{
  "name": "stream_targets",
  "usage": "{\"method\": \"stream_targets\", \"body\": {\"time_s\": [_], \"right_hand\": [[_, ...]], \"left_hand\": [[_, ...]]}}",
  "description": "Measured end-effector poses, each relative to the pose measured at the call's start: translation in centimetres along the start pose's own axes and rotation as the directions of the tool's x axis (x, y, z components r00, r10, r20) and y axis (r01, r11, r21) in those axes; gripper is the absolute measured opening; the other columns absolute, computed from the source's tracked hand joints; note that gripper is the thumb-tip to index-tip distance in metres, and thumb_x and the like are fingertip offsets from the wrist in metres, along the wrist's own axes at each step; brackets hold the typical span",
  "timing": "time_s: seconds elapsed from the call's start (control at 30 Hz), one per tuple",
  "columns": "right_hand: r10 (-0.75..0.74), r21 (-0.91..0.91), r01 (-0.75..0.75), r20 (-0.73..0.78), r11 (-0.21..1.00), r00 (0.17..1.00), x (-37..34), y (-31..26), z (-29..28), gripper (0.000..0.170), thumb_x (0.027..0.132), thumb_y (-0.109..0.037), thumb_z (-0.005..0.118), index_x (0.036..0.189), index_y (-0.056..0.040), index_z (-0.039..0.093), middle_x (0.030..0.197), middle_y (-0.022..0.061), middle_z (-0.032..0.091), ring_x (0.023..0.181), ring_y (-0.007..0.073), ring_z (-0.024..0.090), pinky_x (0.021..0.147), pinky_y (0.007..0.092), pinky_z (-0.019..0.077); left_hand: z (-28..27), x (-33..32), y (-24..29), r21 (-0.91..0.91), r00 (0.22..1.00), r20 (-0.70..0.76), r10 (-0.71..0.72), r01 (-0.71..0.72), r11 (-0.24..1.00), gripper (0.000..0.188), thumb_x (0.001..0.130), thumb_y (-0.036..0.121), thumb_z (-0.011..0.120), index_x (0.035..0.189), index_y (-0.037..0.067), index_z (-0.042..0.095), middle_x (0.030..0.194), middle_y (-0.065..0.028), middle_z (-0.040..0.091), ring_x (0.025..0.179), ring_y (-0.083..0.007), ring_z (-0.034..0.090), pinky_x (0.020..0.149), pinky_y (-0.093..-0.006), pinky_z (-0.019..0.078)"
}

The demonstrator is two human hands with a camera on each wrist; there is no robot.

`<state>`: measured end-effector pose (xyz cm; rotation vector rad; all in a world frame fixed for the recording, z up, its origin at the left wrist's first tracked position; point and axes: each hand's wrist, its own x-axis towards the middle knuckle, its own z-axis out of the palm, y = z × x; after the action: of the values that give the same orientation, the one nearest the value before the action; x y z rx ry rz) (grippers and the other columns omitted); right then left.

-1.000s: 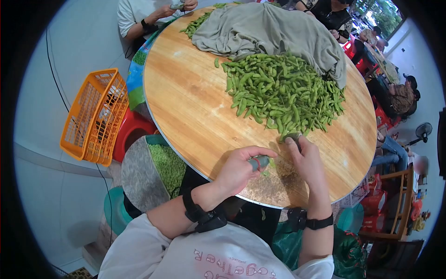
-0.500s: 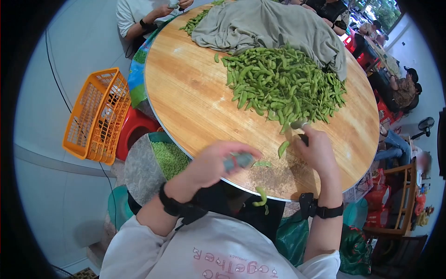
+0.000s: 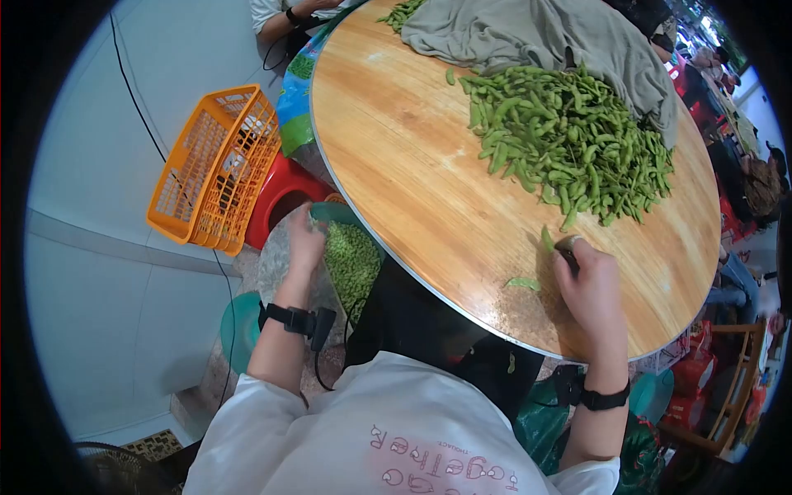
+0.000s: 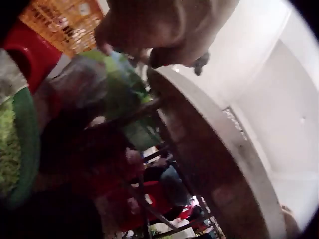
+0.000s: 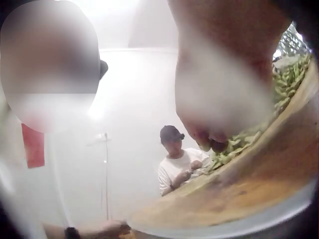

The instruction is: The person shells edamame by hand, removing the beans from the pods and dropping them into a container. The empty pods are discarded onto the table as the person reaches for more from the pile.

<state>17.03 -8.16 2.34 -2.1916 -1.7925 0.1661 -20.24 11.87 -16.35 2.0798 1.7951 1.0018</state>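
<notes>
My right hand [image 3: 592, 285] pinches a green edamame pod [image 3: 547, 239] by its fingertips, low over the round wooden table [image 3: 396, 157]. A dark grey cover shows at the fingertips. In the right wrist view, fingers [image 5: 202, 134] curl downward near the pods. A loose pod [image 3: 522, 283] lies on the table beside that hand. My left hand [image 3: 307, 239], blurred, is off the table beside a tub of shelled green beans [image 3: 353, 260], fingers loosely apart. A grey tip shows on one of its digits in the left wrist view. Nothing shows in its grasp.
A heap of edamame pods [image 3: 569, 136] covers the table's far right, partly under a grey-green cloth [image 3: 511, 33]. An orange crate [image 3: 210, 169] stands at left by a red stool [image 3: 285, 186]. Another person [image 5: 174, 162] sits across the table.
My left hand has swung left from the table's near edge to the bean tub. My right hand has stayed by the heap's near edge. The head view has shifted.
</notes>
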Motion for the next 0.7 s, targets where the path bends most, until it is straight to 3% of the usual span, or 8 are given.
{"method": "stream_targets", "body": {"time_s": [0.03, 0.1, 0.17, 0.23, 0.3, 0.33, 0.53, 0.7], "right_hand": [[0.058, 0.254, -0.058, 0.006, 0.965, 0.998, -0.1, -0.2, -0.2, 0.014, 0.079, -0.015, 0.061, 0.086, -0.0030, 0.059, 0.064, 0.0120, 0.056, 0.057, 0.0235, 0.054, 0.053, 0.0337, 0.0419], [0.115, 0.494, -0.119, 0.038, 0.862, 0.993, -0.1, -0.7, -0.6, 0.013, 0.079, -0.014, 0.060, 0.084, -0.0020, 0.059, 0.060, 0.0079, 0.054, 0.053, 0.0172, 0.051, 0.051, 0.0297, 0.0398], [0.176, 0.836, -0.329, 0.280, 0.439, 0.944, 0.2, -2.3, -1.3, 0.014, 0.080, -0.013, 0.058, 0.084, 0.0003, 0.058, 0.058, 0.0000, 0.050, 0.051, 0.0069, 0.041, 0.047, 0.0217, 0.0321], [0.160, 0.867, -0.425, 0.395, 0.261, 0.905, 0.8, -3.5, -1.5, 0.012, 0.080, -0.010, 0.057, 0.085, 0.0013, 0.057, 0.059, -0.0017, 0.049, 0.047, 0.0040, 0.037, 0.043, 0.0187, 0.0270], [-0.041, 0.801, -0.573, 0.575, -0.173, 0.817, 1.4, -4.1, -1.3, 0.010, 0.081, -0.006, 0.055, 0.088, 0.0012, 0.057, 0.058, -0.0009, 0.047, 0.045, 0.0029, 0.034, 0.040, 0.0173, 0.0242], [-0.073, 0.762, -0.604, 0.606, -0.233, 0.792, 1.6, -4.4, -1.0, 0.011, 0.082, -0.004, 0.053, 0.092, 0.0011, 0.056, 0.056, -0.0013, 0.043, 0.043, 0.0031, 0.032, 0.038, 0.0172, 0.0233], [-0.149, 0.720, -0.610, 0.598, -0.331, 0.787, 0.6, -4.9, -0.4, 0.016, 0.087, -0.010, 0.052, 0.098, 0.0006, 0.052, 0.061, -0.0016, 0.043, 0.045, 0.0031, 0.031, 0.039, 0.0170, 0.0225], [0.025, 0.860, -0.493, 0.500, -0.136, 0.866, -0.8, -8.1, -0.4, 0.021, 0.093, -0.020, 0.044, 0.097, -0.0003, 0.050, 0.063, -0.0013, 0.044, 0.050, 0.0039, 0.035, 0.043, 0.0182, 0.0266]], "left_hand": [[-1.0, 0.5, 1.5, 0.003, 1.000, 0.000, -0.007, 0.007, 1.000, 0.040, 0.076, 0.005, 0.055, 0.117, 0.004, 0.052, 0.108, -0.0117, 0.054, 0.088, -0.0163, 0.053, 0.078, -0.0277, 0.0440], [-5.3, 2.1, 8.7, -0.560, 0.996, -0.056, -0.063, 0.021, 0.829, 0.036, 0.076, 0.002, 0.054, 0.112, 0.005, 0.056, 0.099, -0.0068, 0.056, 0.084, -0.0136, 0.052, 0.076, -0.0265, 0.0431], [-8.2, 1.8, 15.4, -0.817, 0.906, 0.421, -0.044, 0.400, 0.415, 0.041, 0.077, 0.011, 0.061, 0.116, -0.001, 0.053, 0.089, -0.0025, 0.056, 0.085, -0.0102, 0.052, 0.076, -0.0223, 0.0413], [-7.7, 0.8, 19.3, -0.785, 0.691, 0.619, 0.373, 0.531, 0.320, 0.041, 0.078, 0.013, 0.062, 0.114, -0.003, 0.054, 0.083, -0.0004, 0.054, 0.080, -0.0081, 0.052, 0.071, -0.0200, 0.0406], [-6.6, 0.1, 23.5, -0.656, 0.515, 0.697, 0.499, 0.739, 0.152, 0.043, 0.079, 0.015, 0.063, 0.115, -0.005, 0.053, 0.083, -0.0002, 0.056, 0.077, -0.0083, 0.053, 0.070, -0.0197, 0.0412], [-6.1, -0.2, 24.5, -0.654, 0.510, 0.696, 0.505, 0.741, 0.152, 0.043, 0.079, 0.015, 0.063, 0.115, -0.005, 0.053, 0.083, -0.0002, 0.056, 0.077, -0.0083, 0.053, 0.070, -0.0197, 0.0412], [-5.1, 0.3, 26.3, -0.385, 0.246, 0.708, 0.662, 0.920, 0.070, 0.026, 0.081, 0.012, 0.062, 0.102, -0.002, 0.057, 0.089, -0.0032, 0.059, 0.079, -0.0087, 0.055, 0.073, -0.0212, 0.0436], [-3.8, -1.6, 25.4, -0.598, 0.517, 0.722, 0.460, 0.801, 0.038, 0.012, 0.084, 0.011, 0.060, 0.090, 0.001, 0.057, 0.078, -0.0016, 0.058, 0.069, -0.0073, 0.055, 0.061, -0.0191, 0.0439]]}}
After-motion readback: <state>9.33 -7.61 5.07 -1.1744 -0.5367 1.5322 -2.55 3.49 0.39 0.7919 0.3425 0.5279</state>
